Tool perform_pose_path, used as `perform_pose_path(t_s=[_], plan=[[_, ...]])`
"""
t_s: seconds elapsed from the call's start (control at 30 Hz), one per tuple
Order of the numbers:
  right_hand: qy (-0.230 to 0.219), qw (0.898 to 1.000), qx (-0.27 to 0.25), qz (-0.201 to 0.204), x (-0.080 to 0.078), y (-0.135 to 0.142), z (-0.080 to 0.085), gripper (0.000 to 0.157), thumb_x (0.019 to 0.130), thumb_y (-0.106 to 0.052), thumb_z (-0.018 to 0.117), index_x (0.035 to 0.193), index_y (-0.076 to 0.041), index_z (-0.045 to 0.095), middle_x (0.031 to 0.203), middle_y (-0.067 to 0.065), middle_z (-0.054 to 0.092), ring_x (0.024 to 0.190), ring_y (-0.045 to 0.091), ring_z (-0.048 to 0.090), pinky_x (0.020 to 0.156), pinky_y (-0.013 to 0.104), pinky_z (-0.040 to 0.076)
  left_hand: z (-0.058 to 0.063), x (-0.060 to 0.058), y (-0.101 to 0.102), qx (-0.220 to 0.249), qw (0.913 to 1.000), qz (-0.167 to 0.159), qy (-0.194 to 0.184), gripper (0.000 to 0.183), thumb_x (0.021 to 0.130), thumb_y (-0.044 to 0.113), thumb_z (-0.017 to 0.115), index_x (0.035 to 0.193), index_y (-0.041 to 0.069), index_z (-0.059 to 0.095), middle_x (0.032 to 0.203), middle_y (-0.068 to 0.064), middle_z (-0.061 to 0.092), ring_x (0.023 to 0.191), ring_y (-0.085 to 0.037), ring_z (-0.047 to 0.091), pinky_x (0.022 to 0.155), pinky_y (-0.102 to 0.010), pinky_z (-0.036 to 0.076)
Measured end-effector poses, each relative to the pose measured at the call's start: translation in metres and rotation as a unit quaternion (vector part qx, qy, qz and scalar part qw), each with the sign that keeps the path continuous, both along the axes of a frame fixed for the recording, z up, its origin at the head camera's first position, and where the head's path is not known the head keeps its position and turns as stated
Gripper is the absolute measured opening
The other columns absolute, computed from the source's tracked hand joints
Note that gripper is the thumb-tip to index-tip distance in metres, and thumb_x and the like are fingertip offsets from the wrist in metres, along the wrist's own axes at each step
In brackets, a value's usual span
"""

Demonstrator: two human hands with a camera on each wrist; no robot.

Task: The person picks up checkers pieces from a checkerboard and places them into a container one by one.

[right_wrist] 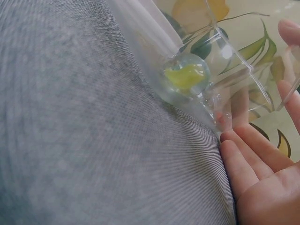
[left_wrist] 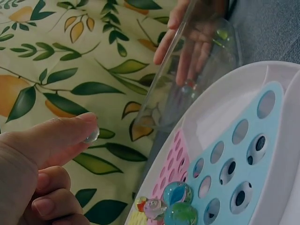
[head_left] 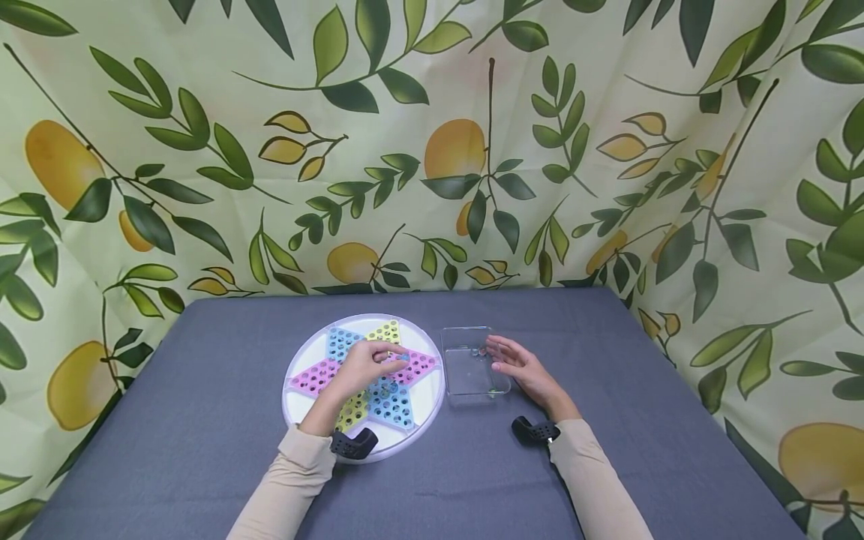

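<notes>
My left hand (head_left: 364, 366) hangs over a round Chinese checkers board (head_left: 304, 405). Between its thumb and index finger it pinches a clear marble (left_wrist: 93, 136), while the other fingers curl into the palm. Several marbles (left_wrist: 180, 213) cluster in the board's holes, among them a blue one and a green one. At the right wall of a clear plastic box (head_left: 466, 393), my right hand (head_left: 529, 373) rests with loosely extended fingers. Inside that box lie a marble with a yellow swirl (right_wrist: 185, 75) and a few more near the fingertips.
The board's star has pink, blue and yellow sections of holes. A grey cloth (head_left: 202, 420) covers the table. Behind it hangs a curtain (head_left: 398, 187) printed with leaves and lemons. Each wrist wears a black band (head_left: 355, 444).
</notes>
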State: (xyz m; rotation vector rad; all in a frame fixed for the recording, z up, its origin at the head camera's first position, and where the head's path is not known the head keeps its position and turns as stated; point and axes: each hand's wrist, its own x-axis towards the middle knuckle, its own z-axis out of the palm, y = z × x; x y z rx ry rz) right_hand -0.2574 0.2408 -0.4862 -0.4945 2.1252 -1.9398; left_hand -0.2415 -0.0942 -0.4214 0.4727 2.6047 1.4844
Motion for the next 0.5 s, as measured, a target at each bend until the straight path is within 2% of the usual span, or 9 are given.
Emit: perform_pose_path(t_s=[0.07, 0.2, 0.3, 0.43, 0.5], plan=[[0.002, 1.0, 0.001, 0.001, 0.0, 0.0, 0.0, 0.066, 0.093, -0.015, 0.062, 0.148, 0.0, 0.029, 0.156, 0.026, 0.026, 0.146, 0.043, 0.021, 0.099, 0.006, 0.038, 0.001, 0.0, 0.002, -0.002, 1.0, 0.003, 0.0, 0.029, 0.083, 0.021, 0.074, 0.109, 0.007, 0.072, 0.055, 0.007, 0.032, 0.051, -0.006, 0.029, 0.048, -0.017, 0.026], [0.002, 1.0, 0.014, -0.003, -0.001, 0.0, 0.0, 0.064, 0.093, -0.014, 0.061, 0.149, -0.001, 0.03, 0.156, 0.024, 0.027, 0.146, 0.041, 0.023, 0.113, 0.026, 0.037, 0.002, 0.0, 0.006, 0.005, 1.0, 0.004, 0.001, 0.028, 0.082, 0.02, 0.074, 0.107, 0.008, 0.073, 0.056, 0.007, 0.033, 0.053, -0.006, 0.03, 0.049, -0.017, 0.027], [0.0, 1.0, 0.017, -0.005, -0.001, 0.0, 0.0, 0.064, 0.093, -0.015, 0.061, 0.148, -0.002, 0.03, 0.156, 0.024, 0.028, 0.147, 0.04, 0.024, 0.114, 0.029, 0.035, 0.003, 0.001, 0.01, 0.014, 0.9999, -0.001, -0.001, 0.028, 0.082, 0.019, 0.074, 0.107, 0.007, 0.073, 0.055, 0.007, 0.034, 0.052, -0.005, 0.031, 0.049, -0.016, 0.028], [-0.001, 1.0, 0.008, -0.003, 0.0, -0.001, 0.0, 0.065, 0.093, -0.014, 0.061, 0.148, -0.001, 0.03, 0.156, 0.025, 0.027, 0.146, 0.041, 0.022, 0.101, 0.008, 0.038, 0.001, 0.001, 0.014, 0.02, 0.9998, -0.007, -0.003, 0.028, 0.082, 0.018, 0.074, 0.107, 0.006, 0.072, 0.056, 0.006, 0.036, 0.052, -0.005, 0.031, 0.049, -0.015, 0.027], [0.0, 1.0, 0.006, -0.003, 0.0, -0.001, 0.0, 0.065, 0.093, -0.013, 0.061, 0.148, 0.0, 0.029, 0.156, 0.026, 0.026, 0.146, 0.042, 0.022, 0.098, 0.005, 0.038, 0.0, 0.002, 0.017, 0.02, 0.9997, -0.01, 0.002, 0.028, 0.082, 0.018, 0.074, 0.107, 0.006, 0.072, 0.06, 0.005, 0.042, 0.053, -0.004, 0.034, 0.05, -0.015, 0.029]])
